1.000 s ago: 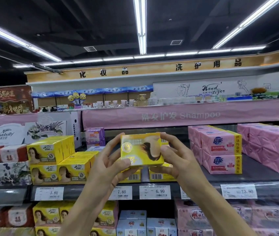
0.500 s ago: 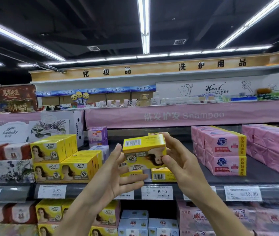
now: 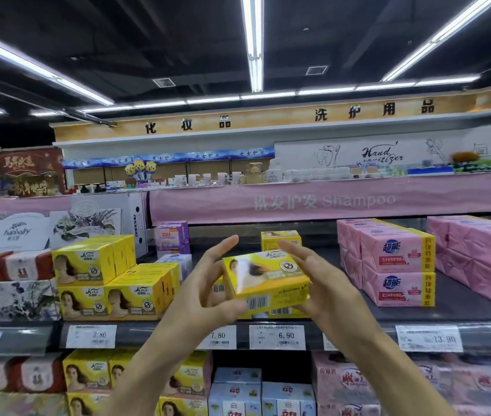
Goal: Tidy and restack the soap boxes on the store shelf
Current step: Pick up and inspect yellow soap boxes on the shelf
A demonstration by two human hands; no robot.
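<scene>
We see a glossy cardboard soap box [image 3: 265, 274] (glare on its face) and pink packs [image 3: 397, 265] in shiny film.

One wide-angle camera, worn on the head, is facing the store shelf [image 3: 463, 315] almost level and close in. The left hand [image 3: 205, 289] and right hand [image 3: 325, 283] are showing just below centre toward 6 o'clock, holding a yellow soap box [image 3: 265, 274], while ceiling lights [image 3: 255, 43] are filling 12 o'clock.

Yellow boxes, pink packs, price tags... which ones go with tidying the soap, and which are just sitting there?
For the job:
yellow box, held by the left hand and the right hand
yellow stack on the left
shelf

Just sitting there:
pink packs
purple boxes
blue boxes
price tags
</scene>
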